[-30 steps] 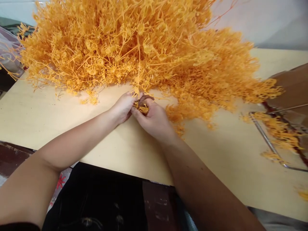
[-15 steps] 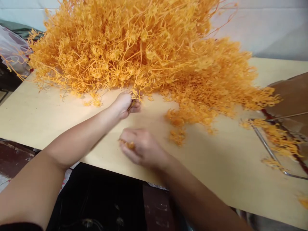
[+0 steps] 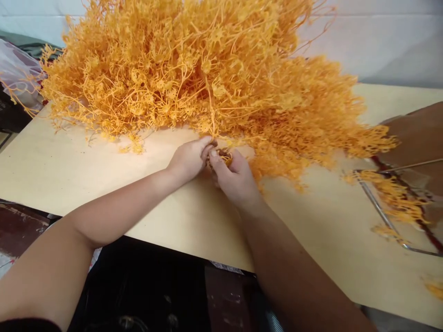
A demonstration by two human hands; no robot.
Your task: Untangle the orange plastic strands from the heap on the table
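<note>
A big heap of orange plastic flower sprigs [image 3: 166, 78] with thin stems fills the far side of the table. My left hand [image 3: 190, 159] is closed at the heap's front edge, pinching an orange stem that runs up into the heap. Against its fingertips, my right hand [image 3: 237, 180] is closed too, with small orange plastic pieces [image 3: 226, 159] showing between its thumb and fingers. The two hands touch, so the exact point of their grip is hidden.
The pale table [image 3: 194, 230] runs under both arms. At the right stand a bent metal rod frame [image 3: 380, 212] and a brown cardboard piece [image 3: 418, 138], with loose orange sprigs [image 3: 398, 193] on them. A clear plastic bag [image 3: 20, 69] lies at the far left.
My right hand has moved up and to the right from the table front to meet my left hand. My left hand has shifted slightly right, fingers still closed.
</note>
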